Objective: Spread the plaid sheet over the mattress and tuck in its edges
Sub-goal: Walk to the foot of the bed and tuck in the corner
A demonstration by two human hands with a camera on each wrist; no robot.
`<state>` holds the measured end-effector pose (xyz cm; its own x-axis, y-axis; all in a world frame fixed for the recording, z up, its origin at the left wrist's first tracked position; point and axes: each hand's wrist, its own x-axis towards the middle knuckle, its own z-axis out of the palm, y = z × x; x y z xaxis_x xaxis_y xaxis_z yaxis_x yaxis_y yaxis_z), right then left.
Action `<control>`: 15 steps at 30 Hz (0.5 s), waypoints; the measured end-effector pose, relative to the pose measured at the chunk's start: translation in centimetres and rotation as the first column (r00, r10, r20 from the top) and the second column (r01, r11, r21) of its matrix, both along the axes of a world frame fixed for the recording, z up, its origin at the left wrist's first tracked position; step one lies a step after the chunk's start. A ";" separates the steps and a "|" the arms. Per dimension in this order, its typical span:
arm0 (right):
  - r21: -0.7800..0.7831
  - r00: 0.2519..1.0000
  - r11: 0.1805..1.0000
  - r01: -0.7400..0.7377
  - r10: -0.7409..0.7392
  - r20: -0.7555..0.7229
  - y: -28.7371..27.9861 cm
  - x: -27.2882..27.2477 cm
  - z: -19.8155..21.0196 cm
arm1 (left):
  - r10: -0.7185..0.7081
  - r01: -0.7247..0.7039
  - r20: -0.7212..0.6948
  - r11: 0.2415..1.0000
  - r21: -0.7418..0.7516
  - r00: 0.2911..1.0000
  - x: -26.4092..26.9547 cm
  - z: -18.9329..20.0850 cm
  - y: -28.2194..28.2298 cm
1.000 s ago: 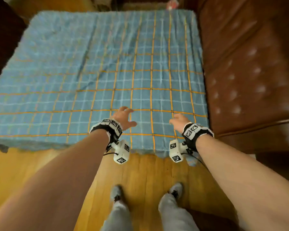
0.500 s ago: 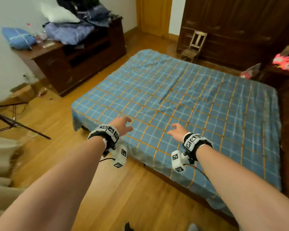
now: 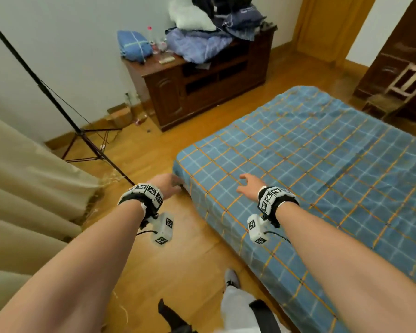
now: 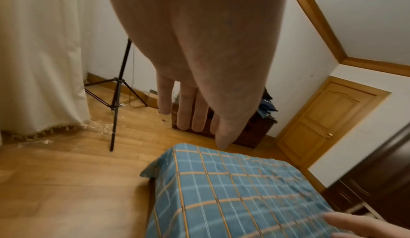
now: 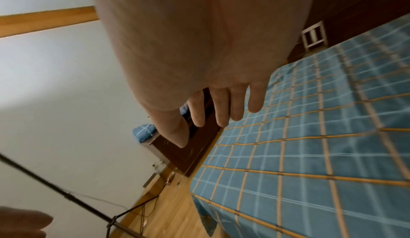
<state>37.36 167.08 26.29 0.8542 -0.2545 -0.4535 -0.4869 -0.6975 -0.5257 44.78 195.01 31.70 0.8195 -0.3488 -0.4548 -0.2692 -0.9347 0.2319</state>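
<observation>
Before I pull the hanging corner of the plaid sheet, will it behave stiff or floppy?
Probably floppy: the plaid sheet drapes over the mattress edge and its corner hangs in a soft fold. It looks thin and light, since small wrinkles show on top. It may slide when pulled, as neither the left hand nor the right hand grips it.

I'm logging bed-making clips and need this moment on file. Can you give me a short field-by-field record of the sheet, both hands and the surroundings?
sheet: plaid sheet spread over the mattress, near edge hanging down the side
loose corner: sticks out at the near-left corner
left hand: fingers straight, beside that corner, holding nothing
right hand: open, over the sheet's top
floor: tripod on wood boards
cabinet: piled with bedding
</observation>
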 end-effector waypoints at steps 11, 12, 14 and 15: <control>-0.079 0.944 0.940 -0.330 0.328 -0.048 7.1 32.7 1.8 | 0.260 -0.260 -0.024 0.965 -0.022 0.965 25.3 0.3 8.8; -0.088 0.941 0.937 -0.338 0.336 -0.044 7.6 35.8 1.8 | 0.263 -0.264 -0.024 0.964 -0.029 0.964 28.3 0.0 9.4; -0.120 0.940 0.932 -0.342 0.340 -0.037 8.5 41.7 1.3 | 0.247 -0.248 -0.027 0.968 -0.033 0.969 34.8 -0.8 10.2; -0.124 0.943 0.935 -0.331 0.330 -0.029 8.7 44.6 1.0 | 0.231 -0.232 -0.016 0.972 -0.040 0.973 38.4 -1.1 10.4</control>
<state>81.98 175.76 27.26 0.8965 -0.0133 -0.4429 -0.2211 -0.8797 -0.4211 83.16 205.43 30.60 0.8751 -0.1689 -0.4536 -0.0439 -0.9610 0.2731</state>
